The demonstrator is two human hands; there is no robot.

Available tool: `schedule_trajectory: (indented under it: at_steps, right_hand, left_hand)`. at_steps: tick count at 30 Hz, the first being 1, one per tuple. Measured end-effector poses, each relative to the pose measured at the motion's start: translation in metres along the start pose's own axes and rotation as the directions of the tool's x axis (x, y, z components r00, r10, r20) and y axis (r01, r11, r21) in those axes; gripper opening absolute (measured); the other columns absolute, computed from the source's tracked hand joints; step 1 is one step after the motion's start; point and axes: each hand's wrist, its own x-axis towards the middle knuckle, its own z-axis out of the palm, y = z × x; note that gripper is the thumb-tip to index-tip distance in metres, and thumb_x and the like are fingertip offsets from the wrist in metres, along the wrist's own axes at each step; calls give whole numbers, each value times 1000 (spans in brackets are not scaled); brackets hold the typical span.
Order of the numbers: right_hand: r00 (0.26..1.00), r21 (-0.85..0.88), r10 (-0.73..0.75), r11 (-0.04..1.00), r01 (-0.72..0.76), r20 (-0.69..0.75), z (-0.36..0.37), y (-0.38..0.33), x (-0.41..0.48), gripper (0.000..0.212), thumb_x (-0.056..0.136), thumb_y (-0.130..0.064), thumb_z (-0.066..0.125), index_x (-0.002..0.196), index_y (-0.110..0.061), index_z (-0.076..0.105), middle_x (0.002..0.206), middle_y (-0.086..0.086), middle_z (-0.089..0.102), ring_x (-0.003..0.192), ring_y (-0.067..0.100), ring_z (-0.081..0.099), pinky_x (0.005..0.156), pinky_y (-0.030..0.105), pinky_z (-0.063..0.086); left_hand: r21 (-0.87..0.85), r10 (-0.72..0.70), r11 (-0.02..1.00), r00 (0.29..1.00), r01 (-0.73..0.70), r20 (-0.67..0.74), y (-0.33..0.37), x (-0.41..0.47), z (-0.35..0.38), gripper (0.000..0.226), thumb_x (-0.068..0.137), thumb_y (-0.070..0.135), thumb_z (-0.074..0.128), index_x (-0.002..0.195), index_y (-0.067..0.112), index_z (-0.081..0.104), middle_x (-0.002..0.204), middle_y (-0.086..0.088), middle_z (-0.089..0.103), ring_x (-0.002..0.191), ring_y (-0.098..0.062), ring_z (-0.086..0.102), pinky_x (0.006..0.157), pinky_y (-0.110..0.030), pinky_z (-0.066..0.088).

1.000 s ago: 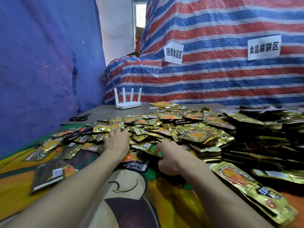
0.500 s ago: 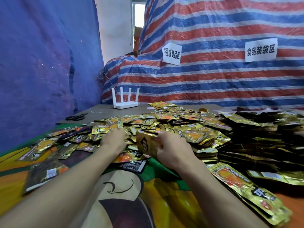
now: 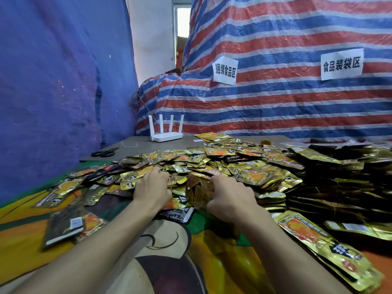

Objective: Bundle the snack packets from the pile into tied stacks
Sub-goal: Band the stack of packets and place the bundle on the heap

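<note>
- Grips a small bunch of packets on edge in the right hand, fingers curled round it, at the near rim of the pile
- Lays the left hand palm down on the pile just beside, fingers bent into the loose packets; cannot tell whether anything is pinched
- Pile: flat gold foil pouches, crinkled and glossy, orange print, some turned to black backs with white barcode labels; loose across the middle of the table, thinning to the left
- To the right, stacks of the same pouches, layered flat, dark and gold edges, touching the pile
- Near right corner: fanned row of pouches, gold faces up
- Underneath: soft printed cloth, orange, green and brown shapes; beyond it a flat grey board
- On the board: white router with four upright aerials, black scissors, well apart
- Behind: woven tarpaulin, red, blue and white stripes, paper signs stuck on; rough blue sheet at left
</note>
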Motion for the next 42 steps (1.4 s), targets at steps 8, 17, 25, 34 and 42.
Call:
schedule_trajectory:
  at_steps: [8,17,25,34,42]
  right_hand:
    - [979,208,90,977,-51,-185,2,1,0,21,91,-38,61,95,-21,50,89,1,61,82,25,61,76,43,57]
    - [959,694,230,718,-54,-164,9,-4,3,23,94,-18,58,111,-13,44,98,7,61,87,23,63,81,49,59]
    - [946,931,315,362,-49,-73,26,-17,5,13,105,-21,43,111,-14,52,96,3,56,83,16,54,66,34,42]
    - [940,926,226,336,170,-254,30,-15,4,14,102,-28,60,114,-21,63,104,-5,72,96,10,69,72,21,52]
    - [951,930,206,333,153,-230,26,-10,3,15,100,-28,62,114,-22,61,109,1,71,103,21,69,90,45,55]
  left_hand:
    - [-592,-168,806,962,10,-214,13,0,-50,27,99,16,61,72,16,57,68,-4,62,57,-14,56,50,-25,39]
    - [-994,-544,108,838,33,-31,20,-11,-50,11,96,19,68,96,21,57,94,7,61,85,-8,57,74,-21,41]
    - [-943,-403,-167,853,289,332,35,-25,-19,72,93,41,71,147,10,35,137,0,43,121,-17,41,97,-35,32]
    - [-958,-237,16,932,287,275,30,-34,-18,81,57,18,97,126,9,55,121,-13,69,109,-31,69,97,-54,55]
    - [-951,-55,2,949,310,309,12,-28,-32,47,65,28,83,103,8,63,101,-11,68,99,-30,65,92,-52,53]
